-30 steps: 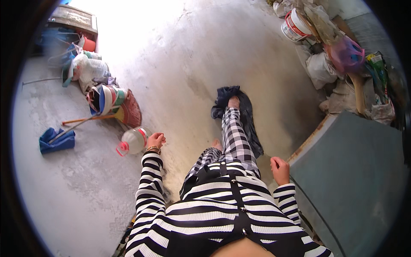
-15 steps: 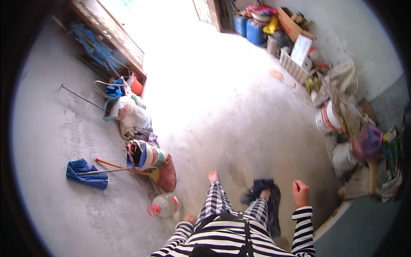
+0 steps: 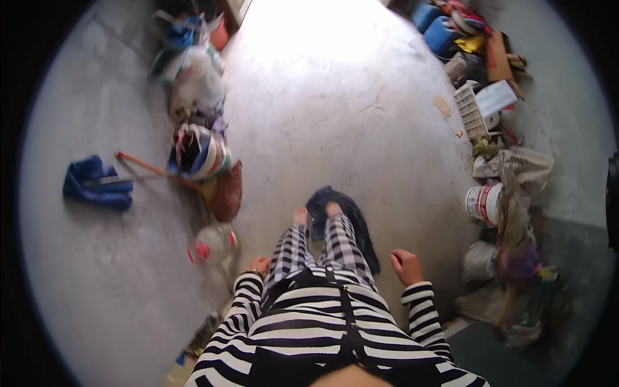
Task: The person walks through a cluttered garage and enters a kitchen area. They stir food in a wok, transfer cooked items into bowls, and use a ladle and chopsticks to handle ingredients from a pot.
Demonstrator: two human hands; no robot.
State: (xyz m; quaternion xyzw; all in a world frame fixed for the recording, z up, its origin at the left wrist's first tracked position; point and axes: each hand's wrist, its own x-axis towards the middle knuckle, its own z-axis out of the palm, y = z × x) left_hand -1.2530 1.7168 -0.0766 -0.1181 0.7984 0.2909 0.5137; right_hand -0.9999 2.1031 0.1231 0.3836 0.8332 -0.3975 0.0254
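My right hand point(image 3: 405, 266) hangs at my right side, loosely curled with the thumb along the fingers, and nothing shows in it. On the other side my left hand point(image 3: 260, 264) is held low beside my thigh, its small visible fingers curled in and no object seen in them. A dark cloth point(image 3: 360, 222) lies on the floor under and around my right foot point(image 3: 333, 208), trailing back along that leg. My left foot point(image 3: 300, 216) is beside the cloth's left edge. Closest to my left hand stands a large clear plastic bottle point(image 3: 220, 244) with a red cap and handle.
Along the left wall are a bucket point(image 3: 209, 155) with things in it, a broom point(image 3: 145, 164), a blue cloth point(image 3: 97, 184) and stuffed bags point(image 3: 196, 84). The right wall is lined with a white bucket point(image 3: 485, 203), sacks point(image 3: 516, 166), a plastic basket point(image 3: 472, 111) and blue drums point(image 3: 441, 35).
My view has tipped downward and shifted. My right foot, with the dark cloth, has moved ahead and inward, closer to the left foot. Both hands stay low at my sides.
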